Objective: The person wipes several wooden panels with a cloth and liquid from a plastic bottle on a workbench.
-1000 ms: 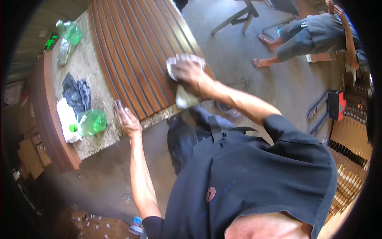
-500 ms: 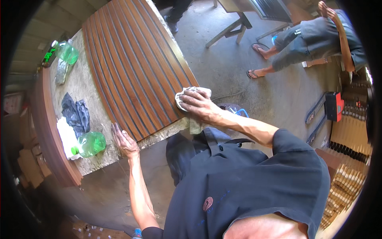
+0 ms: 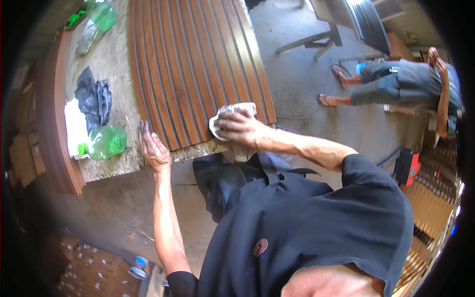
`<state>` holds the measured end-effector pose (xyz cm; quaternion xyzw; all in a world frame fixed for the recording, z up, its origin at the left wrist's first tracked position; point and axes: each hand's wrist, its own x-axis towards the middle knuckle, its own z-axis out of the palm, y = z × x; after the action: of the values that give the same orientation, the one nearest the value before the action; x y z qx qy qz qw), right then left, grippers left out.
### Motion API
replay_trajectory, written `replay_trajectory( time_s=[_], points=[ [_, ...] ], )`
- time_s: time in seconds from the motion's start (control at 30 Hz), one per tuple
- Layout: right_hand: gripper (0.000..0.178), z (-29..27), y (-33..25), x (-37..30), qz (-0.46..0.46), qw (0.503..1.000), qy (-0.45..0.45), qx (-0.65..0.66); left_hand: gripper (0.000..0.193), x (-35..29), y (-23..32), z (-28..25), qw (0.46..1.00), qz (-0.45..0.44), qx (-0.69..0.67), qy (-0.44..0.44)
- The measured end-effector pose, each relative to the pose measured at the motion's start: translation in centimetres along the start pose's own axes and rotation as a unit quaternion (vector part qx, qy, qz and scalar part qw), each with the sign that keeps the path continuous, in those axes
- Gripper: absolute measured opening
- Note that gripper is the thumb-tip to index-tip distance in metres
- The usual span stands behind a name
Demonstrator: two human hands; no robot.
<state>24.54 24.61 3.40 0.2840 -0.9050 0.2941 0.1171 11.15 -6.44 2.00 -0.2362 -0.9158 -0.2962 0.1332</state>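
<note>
A brown wooden panel [image 3: 193, 59] with dark lengthwise grooves lies on a worn, pale-topped table [image 3: 118, 166]. My right hand [image 3: 242, 129] presses a bunched white cloth [image 3: 214, 127] onto the panel near its front edge, a little in from the right corner. Part of the cloth is hidden under my fingers. At the panel's front left corner rests my left hand [image 3: 155, 149], its fingers stretched out along the side edge and gripping nothing.
Left of the panel are a green plastic bottle [image 3: 108, 142], a crumpled dark sheet [image 3: 92, 99], a white cloth-like piece [image 3: 74, 126] and another green bottle [image 3: 101, 15]. A person [image 3: 415, 89] in sandals stands at the right, near a trestle [image 3: 314, 43].
My right hand has slid the white cloth leftward, away from the panel's right corner. My left hand stays by the left corner. The whole view has shifted and turned slightly.
</note>
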Motion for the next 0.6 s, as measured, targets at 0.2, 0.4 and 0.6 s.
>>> replay_trajectory(
  time_s=[0.2,0.4,0.6],
  points=[
    [0.032,-3.5,11.5,10.7,0.164,0.957,0.162,-0.175,0.041,-0.8,0.4,-0.8,0.999,-0.035,0.015,0.008],
    [0.039,0.0,-1.3,4.8,-0.021,0.999,-0.048,-0.007,0.046,-1.0,0.0,0.2,0.994,-0.103,-0.034,0.014],
    [0.036,-0.6,6.2,11.3,0.095,0.989,0.024,-0.112,0.040,-0.9,-0.1,-0.5,0.997,-0.041,0.007,0.065]
  ],
)
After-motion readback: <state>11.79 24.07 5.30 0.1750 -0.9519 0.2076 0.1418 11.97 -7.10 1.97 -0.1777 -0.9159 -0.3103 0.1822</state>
